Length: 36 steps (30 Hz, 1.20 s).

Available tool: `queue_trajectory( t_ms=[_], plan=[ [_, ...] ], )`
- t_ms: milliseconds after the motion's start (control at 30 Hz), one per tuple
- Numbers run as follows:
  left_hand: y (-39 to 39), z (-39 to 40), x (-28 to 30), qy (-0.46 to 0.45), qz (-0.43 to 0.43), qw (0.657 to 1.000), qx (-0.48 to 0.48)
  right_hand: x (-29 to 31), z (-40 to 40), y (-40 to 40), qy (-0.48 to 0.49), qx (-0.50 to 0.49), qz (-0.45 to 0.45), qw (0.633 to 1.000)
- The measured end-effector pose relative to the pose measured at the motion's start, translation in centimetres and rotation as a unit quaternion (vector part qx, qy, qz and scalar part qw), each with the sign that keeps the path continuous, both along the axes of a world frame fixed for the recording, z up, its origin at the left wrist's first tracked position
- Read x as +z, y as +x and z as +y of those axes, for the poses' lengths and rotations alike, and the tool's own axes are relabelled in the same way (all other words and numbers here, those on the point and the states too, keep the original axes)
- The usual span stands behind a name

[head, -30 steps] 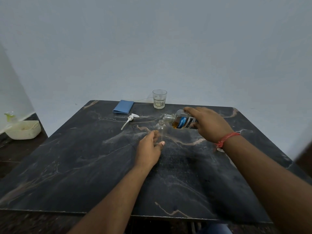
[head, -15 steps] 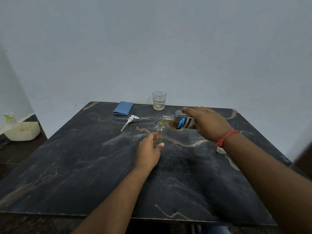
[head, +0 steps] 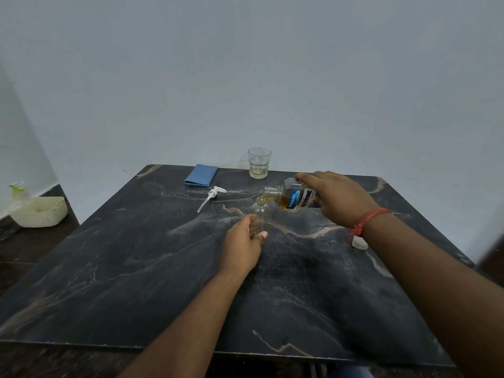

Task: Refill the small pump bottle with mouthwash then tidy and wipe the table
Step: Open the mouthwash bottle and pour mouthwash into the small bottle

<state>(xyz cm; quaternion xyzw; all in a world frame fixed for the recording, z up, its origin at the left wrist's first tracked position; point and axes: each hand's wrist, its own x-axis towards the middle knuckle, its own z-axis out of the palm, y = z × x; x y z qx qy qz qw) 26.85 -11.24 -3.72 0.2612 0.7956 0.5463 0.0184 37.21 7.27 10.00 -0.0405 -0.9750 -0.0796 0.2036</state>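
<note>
- Right now the right hand (head: 338,199) grips the mouthwash bottle (head: 296,197), fingers curled over its body, and holds it tipped nearly level with the open neck pointing left.
- Amber liquid sits in the lower half of the tilted bottle, and a thin amber thread runs from its mouth down into the small pump bottle (head: 260,212).
- That small bottle — clear glass, standing upright on the tabletop (head: 136,268) — is just below and left of the mouthwash bottle's neck, near the middle of the far half of the surface.
- Steadying it from the near side, the left hand (head: 242,242) has fingers and thumb curled around its lower part; how tightly this grip closes cannot be told, since the glass is nearly invisible against the dark stone.
- A white pump head (head: 211,197) with its long tube lies flat on the tabletop to the left of the small bottle, apart from it.
- Behind the pump head lies a folded blue cloth (head: 201,175), and to its right a drinking glass (head: 259,162) stands near the far edge.
- A small white cap (head: 359,243) lies on the tabletop just beside the right wrist, which wears a red thread band (head: 366,221).
- Off the table at far left — a cream tub (head: 41,212) on a dark ledge.
</note>
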Motion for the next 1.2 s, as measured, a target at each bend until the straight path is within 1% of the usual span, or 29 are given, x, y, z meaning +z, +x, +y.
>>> queue_trajectory(
  t_ms=[733, 1200],
  plan=[
    [0.08, -0.11, 0.2, -0.005, -0.007, 1.0, 0.0, 0.3, -0.03, -0.21, 0.006, 0.009, -0.002, 1.0],
    [0.31, -0.22, 0.65, -0.027, -0.001, 1.0, 0.005, 0.73, 0.13, -0.4, 0.019, 0.007, -0.017, 1.0]
  ],
)
